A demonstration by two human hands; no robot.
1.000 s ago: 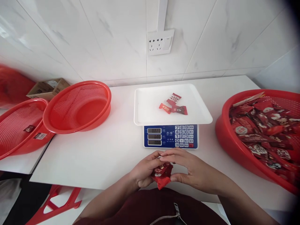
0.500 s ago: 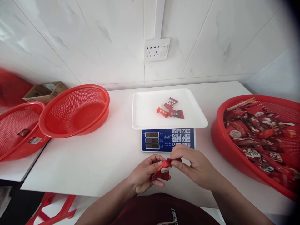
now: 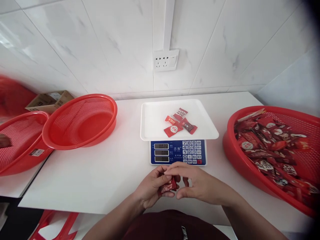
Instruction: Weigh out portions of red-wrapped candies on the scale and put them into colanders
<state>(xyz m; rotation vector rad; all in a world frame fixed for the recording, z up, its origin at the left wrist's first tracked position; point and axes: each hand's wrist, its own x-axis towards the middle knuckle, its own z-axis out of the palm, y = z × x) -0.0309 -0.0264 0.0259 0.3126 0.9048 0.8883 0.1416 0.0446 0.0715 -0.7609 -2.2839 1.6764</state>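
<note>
My left hand (image 3: 152, 186) is closed round a dark red candy packet (image 3: 168, 187) in front of the scale (image 3: 178, 152). Just to its right, my right hand (image 3: 197, 185) has its thumb and fingers apart, with the fingertips over the packet; nothing shows between them. On the scale's white tray (image 3: 152, 130) lie several red wrapped candies, among them one with a round white label (image 3: 173, 130), close together right of the middle. A large red basket (image 3: 231, 146) on the right holds many wrapped candies.
An empty red basket (image 3: 110, 130) stands on the left of the white table (image 3: 100, 180). Farther left are another red basket (image 3: 15, 165), with part of a person's hand (image 3: 3, 140) inside it, and a cardboard box (image 3: 47, 106). A socket (image 3: 166, 60) is on the wall.
The candy with the round label now lies on the tray beside the others. My right hand's fingers have parted. A person's hand has come into the far left basket. The view has shifted slightly.
</note>
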